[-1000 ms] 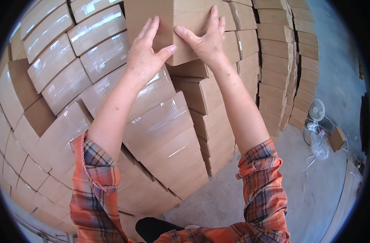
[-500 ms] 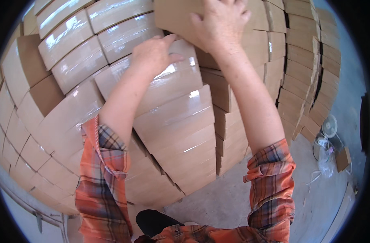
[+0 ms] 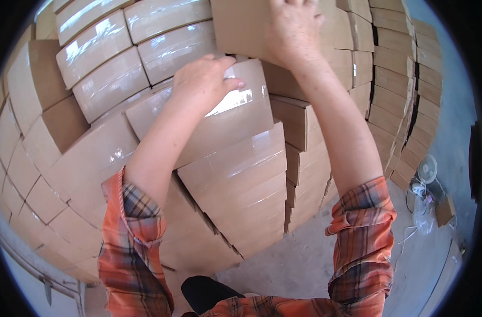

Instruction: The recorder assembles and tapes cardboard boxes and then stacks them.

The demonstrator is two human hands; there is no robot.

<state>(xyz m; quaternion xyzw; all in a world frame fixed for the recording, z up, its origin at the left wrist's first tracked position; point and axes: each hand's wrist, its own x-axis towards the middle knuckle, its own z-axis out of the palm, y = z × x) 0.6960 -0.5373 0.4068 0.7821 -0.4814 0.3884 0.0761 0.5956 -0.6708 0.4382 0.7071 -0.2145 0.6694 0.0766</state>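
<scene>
My left hand (image 3: pixel 203 83) rests on the top of a taped cardboard box (image 3: pixel 235 119). Its fingers point away from me, and the thumb stands apart from them. Farther off and to the right, my right hand (image 3: pixel 296 33) lies against the face of another cardboard box (image 3: pixel 241 29), fingers stretched toward the upper edge of the view. That box sits just beyond the taped one, its far part cut off by the picture's edge. Neither hand is wrapped round anything. Clear tape shines on the box beside my left thumb.
Stacked cartons (image 3: pixel 101 79) fill the left and far side. Below my hands, a tall stack (image 3: pixel 246 185) reaches toward the concrete floor (image 3: pixel 283 264). More stacks (image 3: pixel 394 79) stand at right, near a white fan (image 3: pixel 427 169), a clear plastic bag (image 3: pixel 424 214) and a small open carton (image 3: pixel 445 210).
The whole scene has shifted slightly right and down in the picture. Both hands stay on the boxes in nearly the same places; my left hand sits slightly farther left on its box.
</scene>
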